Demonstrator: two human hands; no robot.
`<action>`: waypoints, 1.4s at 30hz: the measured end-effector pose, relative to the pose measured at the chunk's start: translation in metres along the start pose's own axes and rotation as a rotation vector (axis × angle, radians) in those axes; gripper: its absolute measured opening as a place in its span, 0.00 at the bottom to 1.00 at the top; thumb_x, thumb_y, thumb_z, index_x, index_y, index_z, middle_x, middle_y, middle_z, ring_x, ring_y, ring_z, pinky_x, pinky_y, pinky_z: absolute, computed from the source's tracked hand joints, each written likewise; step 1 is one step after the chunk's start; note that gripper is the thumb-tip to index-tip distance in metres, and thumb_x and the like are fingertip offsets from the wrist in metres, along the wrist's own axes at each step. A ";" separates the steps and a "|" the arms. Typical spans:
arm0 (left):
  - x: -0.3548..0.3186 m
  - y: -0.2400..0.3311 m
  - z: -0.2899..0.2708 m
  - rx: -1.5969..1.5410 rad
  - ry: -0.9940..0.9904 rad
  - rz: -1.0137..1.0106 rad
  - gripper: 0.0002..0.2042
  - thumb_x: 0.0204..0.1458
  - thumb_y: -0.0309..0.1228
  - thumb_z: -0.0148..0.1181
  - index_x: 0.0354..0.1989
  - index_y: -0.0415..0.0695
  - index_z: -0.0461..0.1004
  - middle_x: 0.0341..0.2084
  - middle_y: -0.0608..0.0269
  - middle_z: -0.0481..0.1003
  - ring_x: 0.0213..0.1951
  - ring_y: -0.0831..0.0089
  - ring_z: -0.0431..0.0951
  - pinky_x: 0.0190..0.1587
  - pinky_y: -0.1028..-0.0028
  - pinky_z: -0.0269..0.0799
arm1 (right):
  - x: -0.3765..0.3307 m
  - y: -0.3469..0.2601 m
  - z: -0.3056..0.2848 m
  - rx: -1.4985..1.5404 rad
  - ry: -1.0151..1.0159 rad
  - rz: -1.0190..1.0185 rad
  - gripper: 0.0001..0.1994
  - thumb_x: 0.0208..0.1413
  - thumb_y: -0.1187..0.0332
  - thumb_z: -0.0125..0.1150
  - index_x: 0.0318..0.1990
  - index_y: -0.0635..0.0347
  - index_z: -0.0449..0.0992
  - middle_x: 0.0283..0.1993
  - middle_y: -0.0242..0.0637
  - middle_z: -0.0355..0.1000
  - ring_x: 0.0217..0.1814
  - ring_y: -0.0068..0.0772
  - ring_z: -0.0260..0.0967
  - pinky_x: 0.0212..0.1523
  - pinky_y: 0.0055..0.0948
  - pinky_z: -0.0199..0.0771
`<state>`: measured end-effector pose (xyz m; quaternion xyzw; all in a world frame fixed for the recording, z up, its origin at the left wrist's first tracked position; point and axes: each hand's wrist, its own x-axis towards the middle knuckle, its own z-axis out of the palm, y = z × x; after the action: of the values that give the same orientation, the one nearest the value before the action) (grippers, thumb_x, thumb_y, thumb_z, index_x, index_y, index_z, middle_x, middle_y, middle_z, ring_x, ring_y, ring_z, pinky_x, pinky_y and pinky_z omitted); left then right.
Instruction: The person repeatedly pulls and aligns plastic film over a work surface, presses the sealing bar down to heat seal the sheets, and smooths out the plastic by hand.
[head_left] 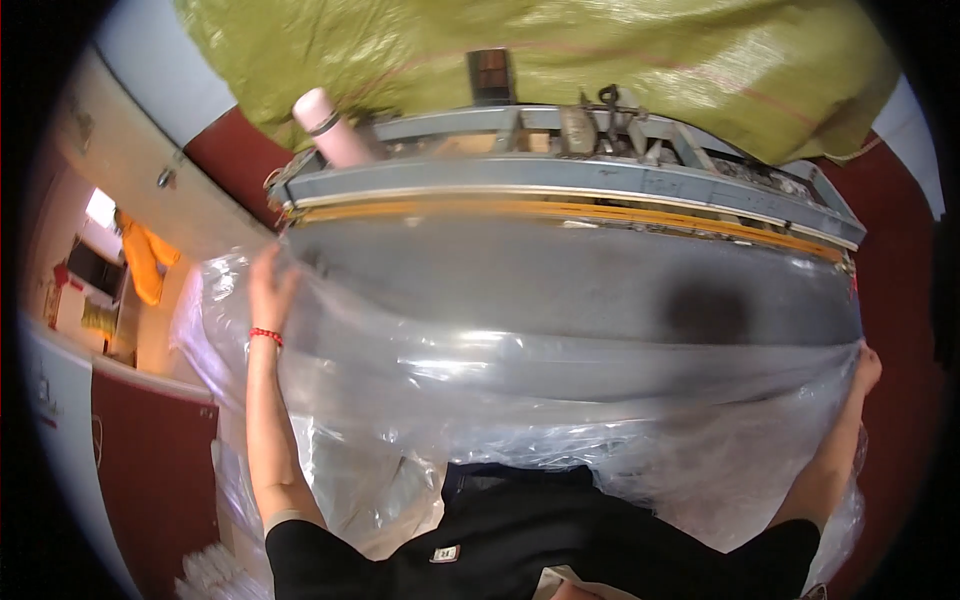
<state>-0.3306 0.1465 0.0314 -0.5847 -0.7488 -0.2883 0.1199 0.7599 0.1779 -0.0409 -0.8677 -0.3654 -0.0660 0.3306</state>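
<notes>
On my feed, the right hand [868, 369] is closed around the right edge of a clear plastic sheet [470, 375]. The left hand [270, 292] is at the sheet's left edge; I cannot tell whether it grips. The sheet spans the near side of the grey tabletop [560, 265], nearer me than the grey metal frame [450, 181].

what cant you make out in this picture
All in the head view:
Left hand: blurred, so its grip on the plastic sheet is unclear.
Plastic sheet: its near middle is hidden by the black shirt.
Pink bottle: its base is hidden by the front edge of the grey tray.
Orange thing, far left: too small to identify.
</notes>
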 end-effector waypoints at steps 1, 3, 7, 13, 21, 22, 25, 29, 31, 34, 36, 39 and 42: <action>-0.010 -0.018 0.036 0.020 -0.094 0.122 0.24 0.45 0.35 0.56 0.51 0.41 0.61 0.53 0.52 0.59 0.56 0.59 0.56 0.55 0.67 0.53 | -0.002 -0.001 0.010 0.026 -0.025 -0.006 0.16 0.47 0.58 0.55 0.31 0.64 0.75 0.29 0.41 0.72 0.33 0.33 0.68 0.36 0.29 0.65; -0.027 -0.085 0.051 0.201 -0.282 -0.083 0.26 0.48 0.41 0.51 0.56 0.49 0.57 0.57 0.57 0.54 0.60 0.58 0.48 0.59 0.65 0.46 | -0.019 -0.038 0.029 -0.081 -0.033 0.027 0.14 0.47 0.58 0.53 0.34 0.59 0.74 0.34 0.42 0.72 0.37 0.41 0.69 0.38 0.34 0.66; -0.008 -0.097 0.079 0.233 -0.286 -0.224 0.23 0.52 0.47 0.42 0.57 0.58 0.56 0.57 0.61 0.54 0.59 0.56 0.50 0.59 0.60 0.43 | -0.056 -0.093 0.001 -0.357 0.122 0.172 0.14 0.48 0.57 0.49 0.39 0.52 0.71 0.41 0.41 0.70 0.43 0.50 0.66 0.40 0.42 0.66; 0.027 -0.141 0.071 0.456 -0.219 -0.183 0.20 0.51 0.44 0.46 0.49 0.49 0.66 0.47 0.48 0.66 0.47 0.53 0.67 0.50 0.62 0.60 | -0.060 -0.125 0.019 -0.457 0.090 0.152 0.12 0.50 0.63 0.45 0.35 0.57 0.72 0.37 0.46 0.71 0.40 0.46 0.69 0.39 0.42 0.69; -0.062 0.394 0.052 -1.220 -0.951 0.113 0.13 0.49 0.35 0.51 0.42 0.42 0.69 0.39 0.61 0.71 0.41 0.72 0.70 0.42 0.74 0.64 | -0.048 -0.094 0.014 -0.428 0.142 0.124 0.11 0.52 0.67 0.38 0.33 0.62 0.68 0.32 0.49 0.71 0.36 0.48 0.70 0.35 0.41 0.70; -0.082 0.434 0.053 -1.268 -1.158 0.268 0.17 0.49 0.39 0.51 0.42 0.41 0.69 0.41 0.60 0.71 0.44 0.71 0.69 0.44 0.73 0.62 | -0.047 -0.088 0.011 -0.436 0.153 0.132 0.11 0.52 0.67 0.38 0.33 0.62 0.68 0.32 0.49 0.71 0.36 0.48 0.70 0.35 0.41 0.70; -0.134 0.526 0.076 -1.435 -1.620 0.488 0.18 0.52 0.29 0.47 0.52 0.37 0.61 0.50 0.57 0.64 0.53 0.68 0.61 0.55 0.73 0.53 | -0.048 -0.090 0.016 -0.424 0.151 0.116 0.10 0.50 0.67 0.40 0.34 0.62 0.67 0.30 0.48 0.71 0.34 0.47 0.70 0.34 0.41 0.69; -0.188 0.640 0.137 -1.500 -1.506 0.355 0.26 0.51 0.28 0.48 0.58 0.35 0.47 0.51 0.54 0.61 0.53 0.70 0.60 0.55 0.74 0.53 | -0.057 -0.106 0.016 -0.390 0.122 0.131 0.10 0.49 0.66 0.43 0.34 0.62 0.67 0.30 0.47 0.71 0.34 0.48 0.70 0.34 0.41 0.69; -0.204 0.673 0.158 -1.532 -1.431 0.317 0.29 0.50 0.28 0.49 0.59 0.35 0.44 0.50 0.54 0.62 0.51 0.72 0.63 0.52 0.75 0.57 | -0.059 -0.104 0.011 -0.379 0.132 0.122 0.10 0.49 0.66 0.43 0.33 0.62 0.67 0.30 0.48 0.71 0.34 0.48 0.70 0.34 0.42 0.69; -0.206 0.681 0.153 -1.533 -1.719 0.000 0.26 0.48 0.26 0.52 0.56 0.33 0.52 0.42 0.55 0.67 0.42 0.74 0.68 0.42 0.78 0.64 | -0.056 -0.099 0.010 -0.381 0.147 0.117 0.10 0.50 0.66 0.42 0.33 0.62 0.67 0.29 0.48 0.71 0.34 0.48 0.70 0.33 0.42 0.69; -0.201 0.658 0.127 -1.669 -2.114 0.233 0.20 0.46 0.25 0.53 0.49 0.33 0.63 0.32 0.59 0.71 0.33 0.77 0.70 0.33 0.79 0.65 | -0.054 -0.085 0.008 -0.391 0.182 0.102 0.10 0.51 0.66 0.40 0.32 0.62 0.68 0.29 0.47 0.71 0.33 0.47 0.70 0.31 0.41 0.69; -0.161 0.594 0.085 -1.820 -2.038 0.710 0.17 0.46 0.31 0.55 0.44 0.36 0.69 0.32 0.57 0.72 0.35 0.72 0.70 0.41 0.71 0.64 | -0.058 -0.098 0.019 -0.388 0.157 0.051 0.11 0.52 0.67 0.39 0.33 0.61 0.68 0.29 0.46 0.72 0.32 0.47 0.71 0.30 0.41 0.70; -0.111 0.527 0.021 -2.140 -1.565 1.184 0.21 0.47 0.36 0.56 0.48 0.40 0.66 0.45 0.53 0.67 0.46 0.64 0.68 0.48 0.61 0.62 | -0.053 -0.098 0.017 -0.428 0.141 0.072 0.10 0.52 0.67 0.39 0.33 0.61 0.68 0.29 0.46 0.72 0.33 0.46 0.71 0.31 0.42 0.70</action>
<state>0.2024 0.1480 0.1107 -0.6146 0.2948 -0.2207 -0.6976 0.6529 0.2080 -0.0216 -0.9238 -0.2880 -0.1906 0.1655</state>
